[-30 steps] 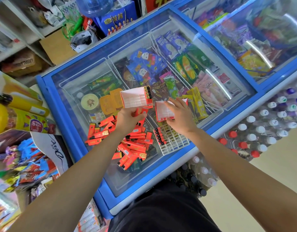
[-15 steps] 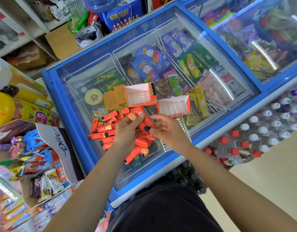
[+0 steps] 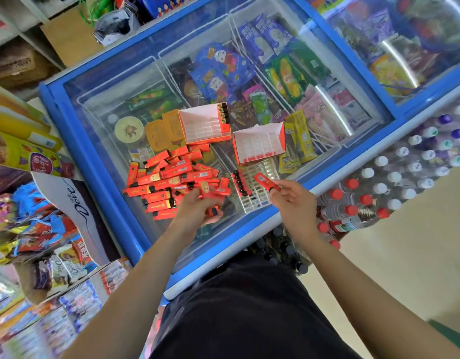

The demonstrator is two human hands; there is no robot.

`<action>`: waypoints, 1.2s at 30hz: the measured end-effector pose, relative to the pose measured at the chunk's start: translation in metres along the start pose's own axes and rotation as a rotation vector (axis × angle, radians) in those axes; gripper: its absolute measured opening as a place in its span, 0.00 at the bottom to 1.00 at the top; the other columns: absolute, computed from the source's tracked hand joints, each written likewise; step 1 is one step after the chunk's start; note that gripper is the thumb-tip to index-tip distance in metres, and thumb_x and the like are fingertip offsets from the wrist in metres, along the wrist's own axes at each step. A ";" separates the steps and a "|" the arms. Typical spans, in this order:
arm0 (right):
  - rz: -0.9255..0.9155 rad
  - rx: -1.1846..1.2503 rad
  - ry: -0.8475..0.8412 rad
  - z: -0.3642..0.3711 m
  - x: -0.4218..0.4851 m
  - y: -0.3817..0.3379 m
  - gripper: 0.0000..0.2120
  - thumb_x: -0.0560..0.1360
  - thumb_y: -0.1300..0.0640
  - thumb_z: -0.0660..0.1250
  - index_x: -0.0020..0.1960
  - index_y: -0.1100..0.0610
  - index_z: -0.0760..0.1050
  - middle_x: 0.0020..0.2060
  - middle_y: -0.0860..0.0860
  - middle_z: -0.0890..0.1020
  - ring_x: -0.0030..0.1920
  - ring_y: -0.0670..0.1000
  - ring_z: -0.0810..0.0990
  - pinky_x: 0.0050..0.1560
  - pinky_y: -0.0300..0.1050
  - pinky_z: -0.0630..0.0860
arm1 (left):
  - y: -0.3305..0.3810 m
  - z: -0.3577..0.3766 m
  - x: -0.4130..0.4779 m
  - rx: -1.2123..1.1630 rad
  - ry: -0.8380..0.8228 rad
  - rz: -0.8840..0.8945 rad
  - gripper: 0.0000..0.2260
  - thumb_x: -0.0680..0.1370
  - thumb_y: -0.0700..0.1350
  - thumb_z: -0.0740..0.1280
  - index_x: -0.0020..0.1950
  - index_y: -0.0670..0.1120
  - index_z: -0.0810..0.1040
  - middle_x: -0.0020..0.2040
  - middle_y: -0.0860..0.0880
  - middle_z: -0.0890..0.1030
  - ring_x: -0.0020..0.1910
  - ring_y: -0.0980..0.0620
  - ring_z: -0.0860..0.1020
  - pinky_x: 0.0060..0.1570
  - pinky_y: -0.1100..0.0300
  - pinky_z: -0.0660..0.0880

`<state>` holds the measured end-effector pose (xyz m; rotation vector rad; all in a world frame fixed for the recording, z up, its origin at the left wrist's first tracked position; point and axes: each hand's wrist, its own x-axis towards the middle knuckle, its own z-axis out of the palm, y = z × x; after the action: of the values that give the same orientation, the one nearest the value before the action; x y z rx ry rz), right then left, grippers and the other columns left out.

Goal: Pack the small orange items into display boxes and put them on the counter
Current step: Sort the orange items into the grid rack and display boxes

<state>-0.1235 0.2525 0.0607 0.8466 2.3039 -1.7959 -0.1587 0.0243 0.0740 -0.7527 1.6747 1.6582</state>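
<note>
A heap of small orange items (image 3: 169, 181) lies on the glass lid of the blue freezer (image 3: 102, 161). My left hand (image 3: 197, 208) is at the heap's near edge, its fingers curled round a few of the orange items. My right hand (image 3: 293, 200) pinches one orange item (image 3: 265, 182) above a white grid tray (image 3: 254, 187) that has several items in its left column. Two orange display boxes stand behind: the left box (image 3: 205, 125) with a few items in its far corner, and the right box (image 3: 258, 143) with white dividers showing.
Packs of bottled water (image 3: 394, 182) with red and white caps stand to the right of the freezer. A cardboard snack display (image 3: 55, 224) stands at the left. Frozen treats fill the freezer under the glass. A second freezer (image 3: 405, 47) is at the far right.
Both hands have let go of the display boxes, which now stand on the lid. The right hand has moved right with one orange item. The left hand has gathered items from the heap.
</note>
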 end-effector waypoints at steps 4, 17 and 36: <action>0.106 -0.018 -0.037 0.000 -0.015 0.023 0.06 0.75 0.61 0.72 0.51 0.55 0.82 0.39 0.53 0.85 0.43 0.51 0.85 0.51 0.48 0.82 | -0.019 -0.004 0.003 0.225 -0.001 0.067 0.08 0.79 0.34 0.67 0.56 0.41 0.80 0.54 0.35 0.82 0.47 0.43 0.84 0.46 0.56 0.82; 0.110 0.017 -0.135 0.026 -0.017 0.031 0.04 0.74 0.57 0.74 0.48 0.54 0.82 0.38 0.53 0.86 0.38 0.50 0.86 0.48 0.51 0.83 | -0.046 -0.002 -0.010 0.533 0.215 0.289 0.06 0.73 0.42 0.76 0.46 0.52 0.82 0.44 0.53 0.84 0.35 0.55 0.80 0.40 0.52 0.79; -0.167 -0.204 -0.060 0.055 0.002 0.041 0.14 0.73 0.48 0.75 0.51 0.55 0.77 0.39 0.49 0.84 0.43 0.47 0.83 0.48 0.47 0.81 | -0.049 0.000 -0.009 0.522 0.215 0.588 0.08 0.74 0.40 0.77 0.50 0.51 0.84 0.47 0.51 0.82 0.38 0.54 0.80 0.41 0.56 0.79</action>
<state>-0.1195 0.2083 0.0081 0.5766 2.5294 -1.5818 -0.1145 0.0218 0.0504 -0.1872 2.5175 1.4063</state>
